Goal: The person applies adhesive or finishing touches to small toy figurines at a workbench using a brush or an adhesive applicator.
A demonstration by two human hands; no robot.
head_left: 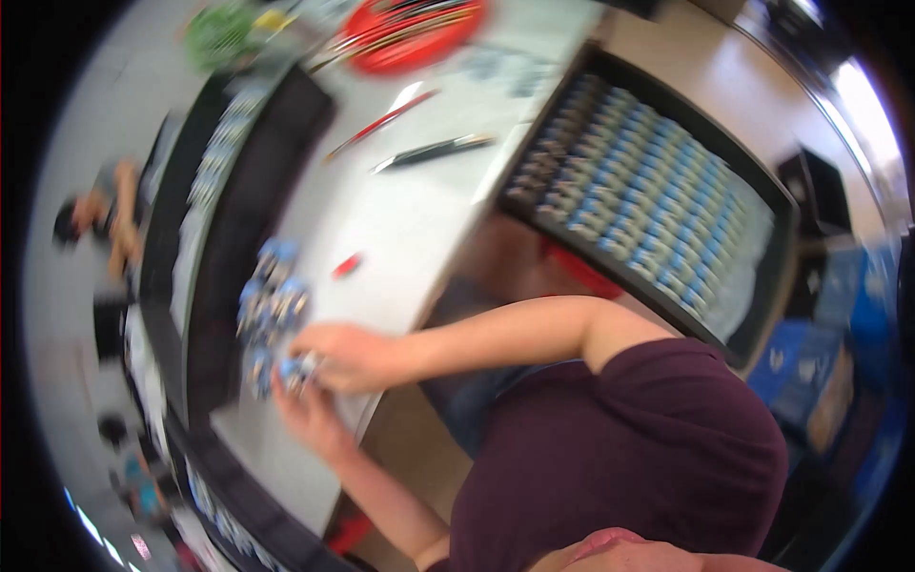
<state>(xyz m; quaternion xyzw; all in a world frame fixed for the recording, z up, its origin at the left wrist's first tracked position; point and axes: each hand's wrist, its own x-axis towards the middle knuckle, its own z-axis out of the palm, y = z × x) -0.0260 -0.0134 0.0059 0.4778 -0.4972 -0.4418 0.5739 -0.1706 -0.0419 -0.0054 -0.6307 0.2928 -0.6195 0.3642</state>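
Observation:
Over the white table [386, 224], my two hands meet beside a cluster of small blue and white figurines [274, 300]. My right hand [357, 357] has its fingers closed on a small blue and white figurine [305, 365]. From below, the fingers of my left hand [313, 419] pinch toward the same piece, touching it or one right beside it. Motion blur and the fingers hide its exact shape. Away from my hands, a small red piece [347, 265] lies on the tabletop.
A red dish [367, 59] holds several brushes. Near it lie a red-handled brush [386, 124] and a dark pen-like tool [429, 153]. A black tray [777, 214] with rows of small pieces stands right. Black bins [253, 181] line the far table edge; people [119, 214] sit beyond.

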